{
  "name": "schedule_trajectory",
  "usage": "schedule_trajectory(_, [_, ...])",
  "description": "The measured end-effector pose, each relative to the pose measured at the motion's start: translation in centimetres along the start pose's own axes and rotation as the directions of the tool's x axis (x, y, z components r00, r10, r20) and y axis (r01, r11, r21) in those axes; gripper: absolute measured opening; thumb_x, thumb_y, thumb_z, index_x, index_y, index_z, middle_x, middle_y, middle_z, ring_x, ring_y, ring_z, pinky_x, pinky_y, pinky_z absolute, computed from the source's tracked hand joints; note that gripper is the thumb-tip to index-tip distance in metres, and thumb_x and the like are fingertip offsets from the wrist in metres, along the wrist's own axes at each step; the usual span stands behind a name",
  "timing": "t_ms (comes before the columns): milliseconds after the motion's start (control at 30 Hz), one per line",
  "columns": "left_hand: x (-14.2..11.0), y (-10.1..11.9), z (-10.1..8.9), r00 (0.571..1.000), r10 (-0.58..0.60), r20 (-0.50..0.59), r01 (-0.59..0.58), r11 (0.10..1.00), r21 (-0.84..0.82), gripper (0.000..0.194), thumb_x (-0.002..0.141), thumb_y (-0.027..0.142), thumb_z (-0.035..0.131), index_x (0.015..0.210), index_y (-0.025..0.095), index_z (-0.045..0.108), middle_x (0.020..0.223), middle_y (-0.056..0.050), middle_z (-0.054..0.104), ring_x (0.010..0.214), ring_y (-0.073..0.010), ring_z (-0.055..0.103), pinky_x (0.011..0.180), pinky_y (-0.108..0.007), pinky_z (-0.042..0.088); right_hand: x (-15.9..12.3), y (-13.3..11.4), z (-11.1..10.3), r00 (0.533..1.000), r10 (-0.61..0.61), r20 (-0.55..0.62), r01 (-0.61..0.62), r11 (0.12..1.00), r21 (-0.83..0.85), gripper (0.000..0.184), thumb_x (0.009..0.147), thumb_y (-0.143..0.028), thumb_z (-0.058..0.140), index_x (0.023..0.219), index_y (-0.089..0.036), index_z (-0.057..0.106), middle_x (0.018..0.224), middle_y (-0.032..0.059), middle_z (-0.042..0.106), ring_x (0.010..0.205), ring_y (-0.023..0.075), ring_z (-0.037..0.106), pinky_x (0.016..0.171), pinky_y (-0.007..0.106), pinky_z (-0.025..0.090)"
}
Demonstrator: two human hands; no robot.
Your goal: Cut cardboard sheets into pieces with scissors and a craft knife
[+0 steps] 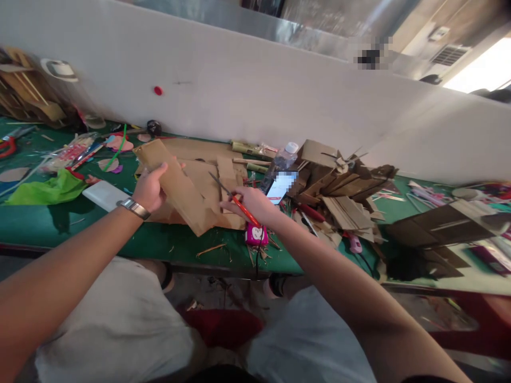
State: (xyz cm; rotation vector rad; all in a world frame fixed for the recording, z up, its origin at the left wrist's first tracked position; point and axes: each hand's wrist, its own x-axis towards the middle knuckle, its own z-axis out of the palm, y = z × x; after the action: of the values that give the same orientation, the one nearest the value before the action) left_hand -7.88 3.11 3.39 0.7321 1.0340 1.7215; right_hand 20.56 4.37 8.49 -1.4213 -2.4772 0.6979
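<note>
1. The left grip [150, 189] pinches a cardboard strip [178, 189] by its left edge, thumb across the upper face and fingers partly hidden at that edge. The strip slants in front of this grip, its near end toward the person's right.

2. The right grip [255, 205] is closed around a red-handled tool [248, 214], probably scissors. The dark blade points away from that grip and toward the strip, apart from it. Whether the blades are parted, I cannot tell.

3. The strip looks light and fairly stiff, dry rather than slippery. It should carry well from one edge, though a hard squeeze may crease it and a hold far from the middle may let it tip. The best hold is flat, near mid-length, with the fingertips away from the blade.

4. Beyond and between the grips, brown cardboard sheets [195, 175] lie on the green table [179, 247]. A pink packet [256, 235] sits just nearer the person than the right grip.

5. Right of the right grip are a lit phone [281, 189] and, farther over, a cardboard pile [347, 213]; a bottle [286, 158] stands beyond it. A white flat object [106, 196] lies just left of the left grip.
</note>
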Motion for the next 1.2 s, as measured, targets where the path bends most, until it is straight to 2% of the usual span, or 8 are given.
schedule_trajectory(67, [-0.6, 0.0, 0.4, 0.997, -0.065, 0.052, 0.065, 0.998, -0.007, 0.035, 0.088, 0.032, 0.073, 0.118, 0.015, 0.074, 0.104, -0.013, 0.083, 0.092, -0.0280, 0.079, 0.082, -0.042, 0.066, -1.8, 1.9, -1.5, 0.997, 0.026, -0.069, -0.039, 0.978, -0.204, 0.052, 0.089, -0.067, 0.075, 0.116, -0.023, 0.077, 0.099, 0.0101, 0.082, 0.088, 0.0280, 0.077, 0.072, 0.031, 0.051])
schedule_trajectory(233, [-2.2, -0.2, 2.2, 0.969, -0.224, 0.107, 0.223, 0.975, 0.021, 0.028, 0.096, 0.023, 0.064, 0.120, 0.013, 0.072, 0.096, -0.012, 0.082, 0.078, -0.0240, 0.078, 0.064, -0.034, 0.064, -5.7, 7.7, -4.7, 0.970, 0.129, -0.206, -0.215, 0.848, -0.484, 0.055, 0.095, -0.070, 0.064, 0.123, -0.026, 0.080, 0.096, 0.0118, 0.084, 0.092, 0.0341, 0.079, 0.075, 0.036, 0.053])
schedule_trajectory(467, [-4.2, -0.4, 3.0, 0.860, -0.469, 0.202, 0.480, 0.877, -0.007, 0.037, 0.100, 0.029, 0.057, 0.131, 0.015, 0.070, 0.093, -0.010, 0.075, 0.077, -0.0258, 0.076, 0.059, -0.040, 0.066, -8.0, 13.7, -5.6, 0.961, 0.268, -0.061, -0.253, 0.779, -0.574, 0.068, 0.090, -0.077, 0.063, 0.134, -0.027, 0.079, 0.109, 0.0139, 0.085, 0.100, 0.0373, 0.079, 0.078, 0.039, 0.056])
schedule_trajectory(600, [-4.5, -0.6, 2.7, 0.805, -0.524, 0.280, 0.559, 0.827, -0.059, 0.045, 0.100, 0.041, 0.055, 0.128, 0.011, 0.071, 0.091, -0.010, 0.071, 0.077, -0.0254, 0.073, 0.061, -0.037, 0.065, -8.2, 14.8, -4.6, 0.946, 0.318, 0.054, -0.232, 0.787, -0.572, 0.062, 0.090, -0.068, 0.070, 0.137, -0.028, 0.077, 0.109, 0.0119, 0.085, 0.101, 0.0354, 0.079, 0.081, 0.038, 0.057])
schedule_trajectory(767, [-4.6, -1.5, 2.4, 0.792, -0.517, 0.324, 0.555, 0.832, -0.028, 0.054, 0.095, 0.061, 0.060, 0.113, 0.012, 0.075, 0.089, -0.011, 0.069, 0.078, -0.0267, 0.071, 0.065, -0.035, 0.064, -8.0, 15.9, -3.6, 0.918, 0.358, 0.169, -0.219, 0.814, -0.538, 0.059, 0.080, -0.062, 0.084, 0.127, -0.028, 0.080, 0.114, 0.0126, 0.083, 0.107, 0.0377, 0.078, 0.082, 0.038, 0.057])
schedule_trajectory(1000, [-5.1, -2.1, 3.2, 0.795, -0.494, 0.351, 0.554, 0.828, -0.089, 0.089, 0.082, 0.095, 0.049, 0.110, 0.014, 0.074, 0.091, -0.010, 0.067, 0.079, -0.0269, 0.067, 0.086, -0.054, 0.066, -7.8, 17.1, -3.4, 0.907, 0.372, 0.199, -0.231, 0.833, -0.503, 0.061, 0.079, -0.061, 0.085, 0.128, -0.026, 0.073, 0.111, 0.0114, 0.082, 0.103, 0.0352, 0.078, 0.079, 0.036, 0.054])
schedule_trajectory(1100, [-5.3, -1.8, 3.5, 0.785, -0.518, 0.339, 0.576, 0.812, -0.095, 0.079, 0.085, 0.088, 0.056, 0.107, 0.014, 0.074, 0.086, -0.007, 0.064, 0.067, -0.0198, 0.060, 0.071, -0.044, 0.066, -7.6, 17.2, -3.2, 0.908, 0.378, 0.183, -0.239, 0.824, -0.515, 0.063, 0.080, -0.064, 0.083, 0.127, -0.025, 0.070, 0.108, 0.0138, 0.081, 0.102, 0.0371, 0.077, 0.077, 0.037, 0.053])
schedule_trajectory(1200, [-5.4, -1.9, 3.7, 0.772, -0.584, 0.251, 0.612, 0.790, -0.041, 0.038, 0.096, 0.053, 0.065, 0.096, 0.016, 0.073, 0.081, -0.005, 0.063, 0.064, -0.0159, 0.060, 0.059, -0.032, 0.062, -7.2, 17.0, -2.7, 0.917, 0.363, 0.166, -0.227, 0.816, -0.532, 0.069, 0.081, -0.071, 0.078, 0.128, -0.022, 0.068, 0.106, 0.0188, 0.079, 0.098, 0.0401, 0.077, 0.074, 0.039, 0.052])
